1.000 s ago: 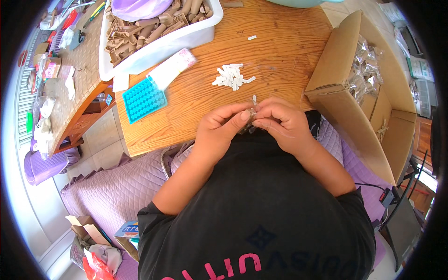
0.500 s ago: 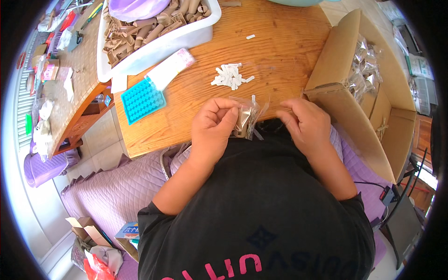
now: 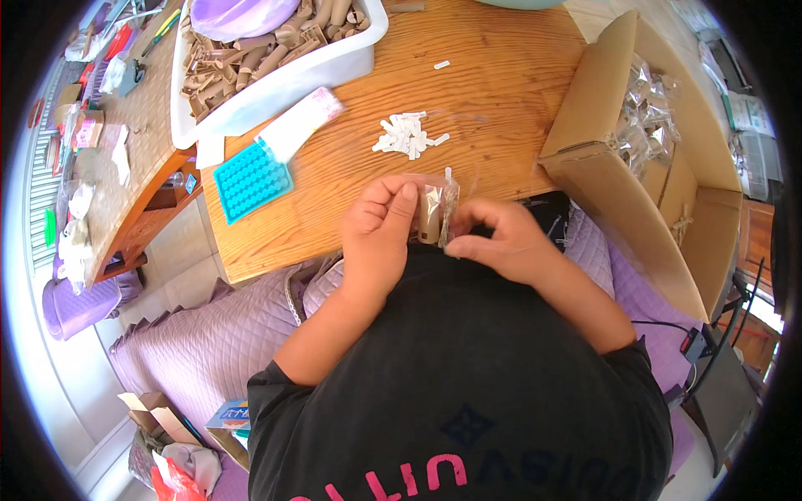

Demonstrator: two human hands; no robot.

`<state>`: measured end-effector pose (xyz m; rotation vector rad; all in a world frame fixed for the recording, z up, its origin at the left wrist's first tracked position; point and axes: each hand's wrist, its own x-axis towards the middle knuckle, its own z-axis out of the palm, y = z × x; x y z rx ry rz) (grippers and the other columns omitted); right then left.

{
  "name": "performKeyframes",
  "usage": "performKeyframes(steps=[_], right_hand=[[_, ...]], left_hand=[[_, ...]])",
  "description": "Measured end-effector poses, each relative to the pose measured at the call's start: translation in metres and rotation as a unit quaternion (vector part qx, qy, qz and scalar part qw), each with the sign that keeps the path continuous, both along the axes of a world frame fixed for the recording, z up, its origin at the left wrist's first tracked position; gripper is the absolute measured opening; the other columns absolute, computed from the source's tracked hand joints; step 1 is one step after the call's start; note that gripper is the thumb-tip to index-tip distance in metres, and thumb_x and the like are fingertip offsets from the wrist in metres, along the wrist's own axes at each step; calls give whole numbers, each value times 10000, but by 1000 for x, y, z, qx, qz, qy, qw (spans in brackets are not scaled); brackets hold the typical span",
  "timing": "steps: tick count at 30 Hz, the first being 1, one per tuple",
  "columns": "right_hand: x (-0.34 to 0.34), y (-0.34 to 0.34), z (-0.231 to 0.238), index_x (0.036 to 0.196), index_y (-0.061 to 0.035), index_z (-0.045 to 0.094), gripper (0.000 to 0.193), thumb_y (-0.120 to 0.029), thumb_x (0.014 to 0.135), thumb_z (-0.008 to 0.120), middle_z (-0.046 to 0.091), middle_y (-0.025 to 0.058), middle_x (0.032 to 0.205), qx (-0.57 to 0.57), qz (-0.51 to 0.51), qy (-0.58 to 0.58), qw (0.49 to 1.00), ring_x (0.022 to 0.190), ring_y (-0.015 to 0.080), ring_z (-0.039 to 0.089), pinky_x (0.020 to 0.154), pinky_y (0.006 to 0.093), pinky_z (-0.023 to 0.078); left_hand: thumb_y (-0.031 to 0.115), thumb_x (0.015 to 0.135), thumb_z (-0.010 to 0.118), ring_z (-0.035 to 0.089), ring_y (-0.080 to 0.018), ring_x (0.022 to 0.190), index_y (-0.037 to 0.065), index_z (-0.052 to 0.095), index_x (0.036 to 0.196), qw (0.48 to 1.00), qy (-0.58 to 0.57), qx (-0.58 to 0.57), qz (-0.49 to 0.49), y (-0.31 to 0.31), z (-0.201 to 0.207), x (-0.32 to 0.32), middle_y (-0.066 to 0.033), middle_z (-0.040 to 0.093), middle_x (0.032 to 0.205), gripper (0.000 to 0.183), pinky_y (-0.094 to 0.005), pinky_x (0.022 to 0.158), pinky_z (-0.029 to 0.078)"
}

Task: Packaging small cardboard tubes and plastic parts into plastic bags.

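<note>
A small clear plastic bag (image 3: 432, 200) with a brown plastic piece (image 3: 428, 227) inside is held upright at the table's near edge, just in front of my black shirt. My left hand (image 3: 383, 219) pinches the bag's left side between thumb and bent fingers. My right hand (image 3: 501, 236) has come against the bag's right side, its thumb and curled fingers closing on that edge. Exactly how much of the bag lies between the right fingers is hard to make out. Just beyond the bag lies a loose pile of small white strips (image 3: 404, 135).
A white tub (image 3: 276, 98) full of brown plastic pieces stands at the far left of the wooden table (image 3: 493, 92). Near it lie a blue moulded tray (image 3: 253, 181) and a white packet (image 3: 299, 125). At right, an open cardboard box (image 3: 585, 108) holds several filled clear bags (image 3: 647, 117).
My right hand has moved left and in to the bag's right edge. The left hand keeps its hold. The bag has turned, so the brown piece inside shows more plainly.
</note>
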<state>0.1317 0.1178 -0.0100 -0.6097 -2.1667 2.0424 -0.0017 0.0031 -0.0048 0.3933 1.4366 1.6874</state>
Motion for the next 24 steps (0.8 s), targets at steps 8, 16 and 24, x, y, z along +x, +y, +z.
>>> performKeyframes(steps=[8,16,24], right_hand=[[23,27,11,664,-17,543,224,-191,780,625,481,91,533,218,83,-109,966,478,144,453,463,291,353],[10,16,-10,731,-18,555,136,-115,820,589,528,4,745,-45,4,52,998,687,69,464,608,229,373],[13,12,-21,811,-13,583,121,-131,837,590,516,-29,758,-187,25,41,981,729,56,461,655,220,385]], left_hand=[[146,919,453,606,-181,859,7,506,993,997,-46,-16,55,-6,-5,-5,-135,613,967,167,-317,790,499],[169,926,429,567,-219,961,-14,465,1112,994,-81,-2,67,-3,-20,-2,-169,564,1059,264,-340,842,471],[308,909,443,562,-189,969,-28,474,1164,977,-206,18,-54,-1,-12,-7,-131,571,1072,423,-336,858,451]])
